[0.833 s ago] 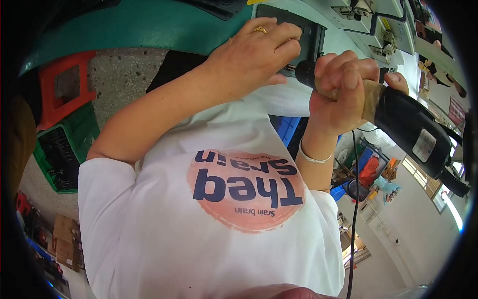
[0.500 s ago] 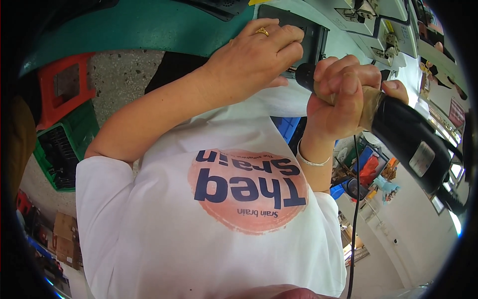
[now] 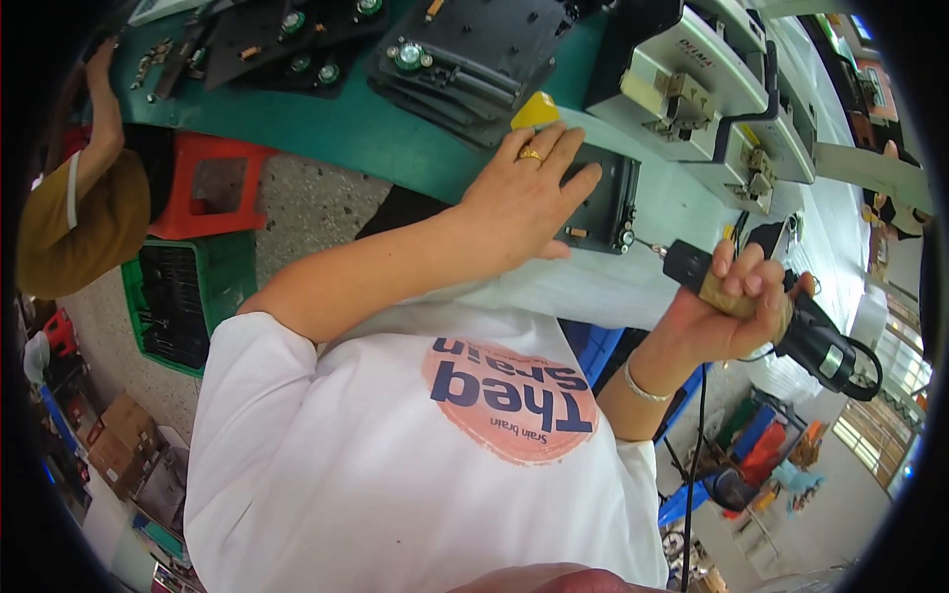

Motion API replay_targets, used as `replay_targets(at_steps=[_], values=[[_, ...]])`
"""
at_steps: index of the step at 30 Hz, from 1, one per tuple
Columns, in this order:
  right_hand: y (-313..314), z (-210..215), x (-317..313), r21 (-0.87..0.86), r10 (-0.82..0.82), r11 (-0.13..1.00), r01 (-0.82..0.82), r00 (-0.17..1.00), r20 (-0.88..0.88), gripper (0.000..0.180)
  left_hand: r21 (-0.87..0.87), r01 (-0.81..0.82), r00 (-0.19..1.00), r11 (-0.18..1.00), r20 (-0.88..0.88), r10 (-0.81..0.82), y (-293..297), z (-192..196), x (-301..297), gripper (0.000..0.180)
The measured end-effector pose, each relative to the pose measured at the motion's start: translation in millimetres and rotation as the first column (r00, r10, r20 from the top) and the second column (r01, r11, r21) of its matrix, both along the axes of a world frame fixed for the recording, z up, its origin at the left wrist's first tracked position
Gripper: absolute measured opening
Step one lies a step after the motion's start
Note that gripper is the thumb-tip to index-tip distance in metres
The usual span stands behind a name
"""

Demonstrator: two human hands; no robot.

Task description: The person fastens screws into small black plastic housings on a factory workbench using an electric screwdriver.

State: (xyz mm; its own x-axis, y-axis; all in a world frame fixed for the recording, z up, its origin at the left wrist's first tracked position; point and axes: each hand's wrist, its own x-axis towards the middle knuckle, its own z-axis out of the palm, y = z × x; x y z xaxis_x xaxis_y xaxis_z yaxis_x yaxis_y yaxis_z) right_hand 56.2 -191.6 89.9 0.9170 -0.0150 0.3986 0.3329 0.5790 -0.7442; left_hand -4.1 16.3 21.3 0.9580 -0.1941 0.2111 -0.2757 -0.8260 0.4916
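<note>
one electric screwdriver (image 3: pixel 791 321) gripped in right hand (image 3: pixel 727 316) — left hand (image 3: pixel 524 203) flat on one black panel (image 3: pixel 603 203).

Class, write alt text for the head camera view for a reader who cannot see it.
A person's left hand presses flat on a black panel at a green workbench, while the right hand grips a black electric screwdriver beside it.

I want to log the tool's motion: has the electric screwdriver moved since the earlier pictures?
Yes. The right hand has drawn the electric screwdriver rightward, away from the black panel under the left hand.
</note>
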Motion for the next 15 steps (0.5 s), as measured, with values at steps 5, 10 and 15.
replay_targets(at_steps=[5, 10, 15], values=[[-20.6, 0.6, 7.8, 0.032, -0.021, 0.999, 0.020, 1.000, 0.021, 0.040, 0.176, 0.105, 0.993, 0.979, -0.065, -0.095, -0.3, 16.5, 2.1, 0.087], [-34.6, 1.6, 12.6, 0.098, -0.090, 0.991, 0.086, 0.995, 0.032, 0.044, -0.084, 0.121, 0.986, 0.989, -0.107, -0.130, 21.8, 54.5, -9.2, 0.087], [-40.6, -3.1, 20.7, 0.144, -0.092, 0.986, 0.082, 0.994, 0.062, 0.045, -0.958, -0.257, 0.788, 0.130, -0.286, -0.545, 73.1, 75.0, -14.7, 0.067]])
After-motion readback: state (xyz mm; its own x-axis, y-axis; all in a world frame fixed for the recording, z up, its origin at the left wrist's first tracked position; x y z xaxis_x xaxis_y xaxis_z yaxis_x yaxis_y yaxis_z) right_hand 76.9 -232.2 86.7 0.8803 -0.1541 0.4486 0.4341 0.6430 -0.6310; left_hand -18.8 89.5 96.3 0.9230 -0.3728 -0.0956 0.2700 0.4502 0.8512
